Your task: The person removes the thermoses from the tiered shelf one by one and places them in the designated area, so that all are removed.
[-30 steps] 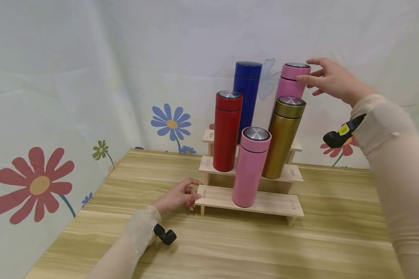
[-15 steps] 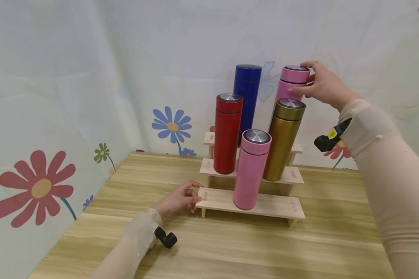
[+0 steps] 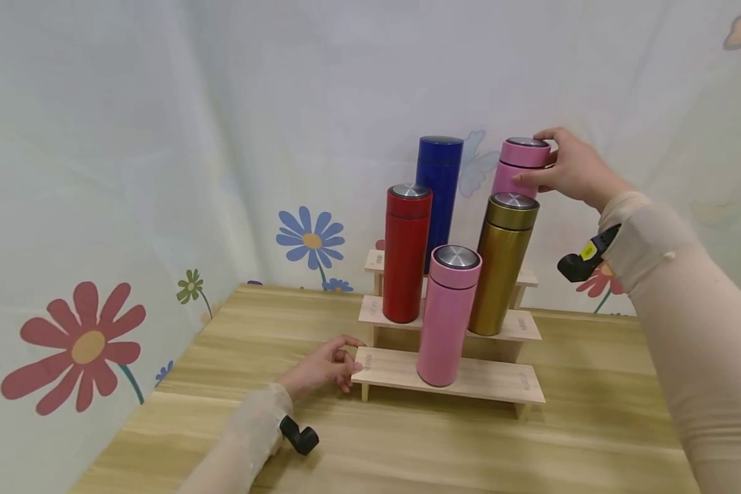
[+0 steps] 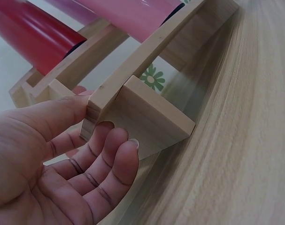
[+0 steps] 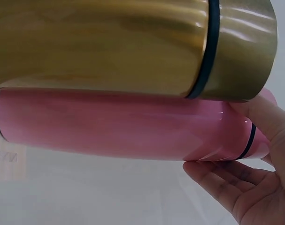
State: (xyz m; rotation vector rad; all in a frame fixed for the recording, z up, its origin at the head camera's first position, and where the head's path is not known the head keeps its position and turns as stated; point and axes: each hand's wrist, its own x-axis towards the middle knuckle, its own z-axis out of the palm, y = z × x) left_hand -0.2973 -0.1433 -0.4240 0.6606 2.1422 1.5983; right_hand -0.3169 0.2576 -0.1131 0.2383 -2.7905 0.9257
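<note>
A three-step wooden stand (image 3: 500,381) carries several thermos bottles, all upright. My right hand (image 3: 571,168) grips the back pink thermos (image 3: 521,156) near its lid, on the top step at right; the right wrist view shows the thumb on one side and fingers on the other. The gold thermos (image 3: 506,261) hides this bottle's lower part in the head view. My left hand (image 4: 62,159) pinches the left end of the lowest step, thumb on the board and fingers curled under it. Another pink thermos (image 3: 447,322) stands on that step.
The red thermos (image 3: 407,261) shares the middle step with the gold one. Behind it, the blue thermos (image 3: 440,165) stands on the top step. The stand sits on a wood-grain table (image 3: 407,446), with a flower-printed cloth (image 3: 358,82) hanging behind.
My right hand has moved in to the left and closed round the back pink thermos near its lid. The left hand stays at the stand. The head view has tilted up slightly.
</note>
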